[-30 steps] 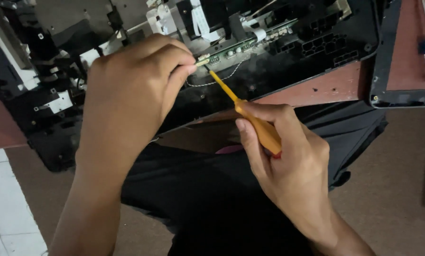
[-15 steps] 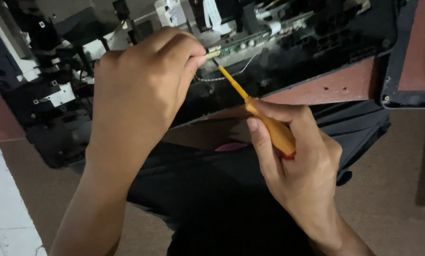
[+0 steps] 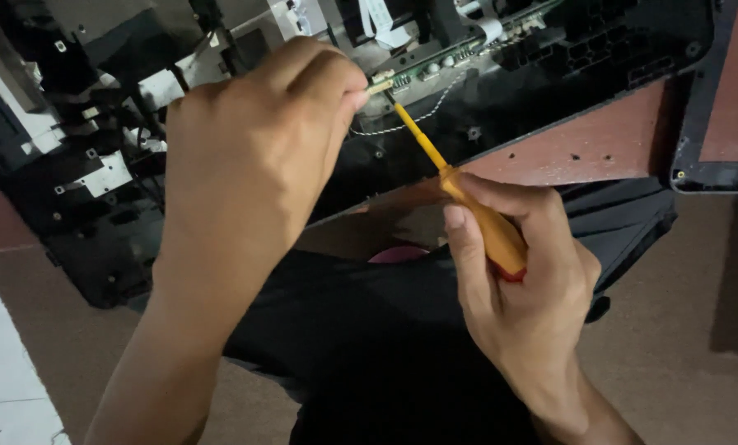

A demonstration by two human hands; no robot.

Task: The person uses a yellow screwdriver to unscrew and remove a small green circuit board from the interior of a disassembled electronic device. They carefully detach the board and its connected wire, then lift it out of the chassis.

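Right hand [image 3: 521, 305]: grip closed round orange screwdriver [image 3: 476, 218] handle. Shaft long axis runs up-left from grip; tip at green circuit board [image 3: 435, 62] edge. Left hand [image 3: 254, 165]: fingertips pinched at same spot, touching board edge, nearer than right; item pinched, if any, hidden.

The right hand [image 3: 521, 288] grips an orange-handled screwdriver [image 3: 468, 206], its tip at the green circuit board [image 3: 451, 58] inside an opened black plastic device [image 3: 550, 74]. The left hand [image 3: 254, 156] pinches a small part beside the tip, on the far side
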